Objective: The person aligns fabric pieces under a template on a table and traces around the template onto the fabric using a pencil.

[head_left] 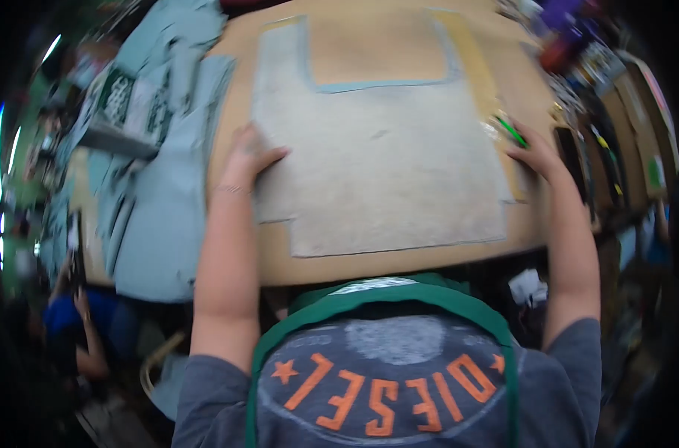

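A tan worktop (377, 48) carries a notched pale sheet (384, 168) laid flat across its middle, in front of the person. Blue-grey sheets (168, 224) lie to the left, and a yellow strip (472, 56) shows along the pale piece's right side. The left grip (248, 155) rests at its left edge, thumb and fingers apart; the right grip (536, 152), at the opposite edge, is closed around a slim green tool (512, 132), blurred.

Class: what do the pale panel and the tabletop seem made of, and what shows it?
Pale panel: perhaps leather, matt, judging by its mottled, suede-like face; fabric is possible. Tabletop: possibly board, smooth, from its even tan surface.
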{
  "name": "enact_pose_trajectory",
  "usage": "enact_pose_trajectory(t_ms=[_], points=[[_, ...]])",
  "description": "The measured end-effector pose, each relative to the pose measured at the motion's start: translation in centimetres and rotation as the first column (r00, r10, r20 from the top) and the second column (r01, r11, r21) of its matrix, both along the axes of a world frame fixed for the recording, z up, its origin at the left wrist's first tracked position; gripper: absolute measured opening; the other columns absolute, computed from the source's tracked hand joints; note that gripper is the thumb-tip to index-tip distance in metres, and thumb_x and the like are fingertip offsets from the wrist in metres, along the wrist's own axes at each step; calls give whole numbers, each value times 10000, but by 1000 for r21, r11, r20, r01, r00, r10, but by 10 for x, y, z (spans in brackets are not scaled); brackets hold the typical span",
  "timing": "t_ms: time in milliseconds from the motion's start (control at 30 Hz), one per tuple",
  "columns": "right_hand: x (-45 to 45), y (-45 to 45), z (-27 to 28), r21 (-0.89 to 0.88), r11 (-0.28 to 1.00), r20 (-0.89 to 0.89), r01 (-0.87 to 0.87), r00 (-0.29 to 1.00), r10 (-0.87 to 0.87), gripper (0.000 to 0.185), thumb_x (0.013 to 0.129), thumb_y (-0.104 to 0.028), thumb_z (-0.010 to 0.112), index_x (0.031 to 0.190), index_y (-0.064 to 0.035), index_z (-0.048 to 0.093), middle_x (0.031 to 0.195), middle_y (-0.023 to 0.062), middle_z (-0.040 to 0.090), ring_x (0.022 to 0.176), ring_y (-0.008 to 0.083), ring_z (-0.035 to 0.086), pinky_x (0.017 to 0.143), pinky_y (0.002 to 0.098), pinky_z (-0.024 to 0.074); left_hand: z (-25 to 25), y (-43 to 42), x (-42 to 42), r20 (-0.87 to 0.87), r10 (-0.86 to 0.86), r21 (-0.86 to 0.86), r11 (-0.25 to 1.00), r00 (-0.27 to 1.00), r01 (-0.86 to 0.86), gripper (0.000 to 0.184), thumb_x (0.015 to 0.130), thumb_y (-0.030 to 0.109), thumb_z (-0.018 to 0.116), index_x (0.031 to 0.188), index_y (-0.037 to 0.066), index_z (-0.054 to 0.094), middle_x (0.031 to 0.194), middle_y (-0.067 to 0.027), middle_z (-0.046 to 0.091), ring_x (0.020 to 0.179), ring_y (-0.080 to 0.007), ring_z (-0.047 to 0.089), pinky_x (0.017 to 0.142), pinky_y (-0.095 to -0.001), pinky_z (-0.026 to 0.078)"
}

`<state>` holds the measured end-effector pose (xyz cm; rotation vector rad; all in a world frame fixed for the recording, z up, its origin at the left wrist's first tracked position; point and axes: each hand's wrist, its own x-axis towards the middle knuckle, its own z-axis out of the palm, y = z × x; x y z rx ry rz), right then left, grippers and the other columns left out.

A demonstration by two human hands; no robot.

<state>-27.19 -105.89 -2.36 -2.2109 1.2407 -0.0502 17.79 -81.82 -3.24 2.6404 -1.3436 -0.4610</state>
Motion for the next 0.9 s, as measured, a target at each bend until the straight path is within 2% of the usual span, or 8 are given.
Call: enact_pose_trajectory(t_ms=[67,233,433,600,633,733,867,900], points=[[-1,-2,3,22,999,59,-36,998,35,719,682,-89,681,1300,1,323,1288,151,417,1202,224,382,1004,294,274,7,-1,-9,-5,47,-21,999,999,-47,794,543,341,798,1120,-63,432,1159,-239,440,1033,-362,490,887,-364,422],[-5,-6,-3,126,991,98,43,994,-55,703,710,-31,635,1318,8,285,1317,147,381,1216,220,356,1005,279,251,19,-1,-18,-55,93,11,996,994,-93,781,585,335,777,1131,-93,418,1178,-257,412,1032,-377,502,872,-360,436],[-5,-8,-6,155,987,103,36,993,-53,698,724,-20,619,1326,9,267,1301,148,392,1214,223,354,1000,279,257,21,0,-17,-83,108,54,993,991,-104,792,597,367,768,1132,-107,425,1210,-236,401,1024,-371,511,854,-370,448],[-5,-7,0,17,1000,-37,18,999,-17,689,718,-67,644,1313,-2,302,1280,149,423,1196,225,384,996,286,266,18,0,-12,-35,23,1,1000,999,-23,791,589,379,770,1119,-112,446,1152,-248,457,988,-355,532,848,-359,449],[-3,-6,3,24,1000,-57,-1,998,3,688,720,-77,645,1313,-3,304,1286,151,418,1195,224,385,993,283,269,11,-2,-5,-19,-21,-22,1000,1000,20,761,585,396,767,1078,-109,482,1092,-253,498,972,-340,542,843,-351,449],[-2,-3,2,93,995,33,34,999,-37,688,727,-59,636,1320,-8,292,1300,150,401,1191,222,390,987,278,277,15,-1,-5,-27,-12,-13,1000,1000,12,751,584,421,760,1052,-104,499,1075,-254,508,968,-330,546,840,-347,448],[-4,-8,-6,142,989,49,50,997,-58,708,729,-52,649,1327,-8,273,1283,166,412,1179,232,398,978,284,291,18,2,-6,-86,16,14,1000,996,-15,758,589,444,749,1058,-93,494,1087,-256,494,981,-340,539,844,-353,445],[-5,-8,-6,149,987,43,59,997,-66,707,729,-51,650,1326,-7,275,1276,165,419,1174,231,403,975,284,295,20,3,-7,-43,14,9,1000,999,-14,750,594,432,750,1059,-95,490,1098,-256,485,986,-348,534,846,-356,444]])
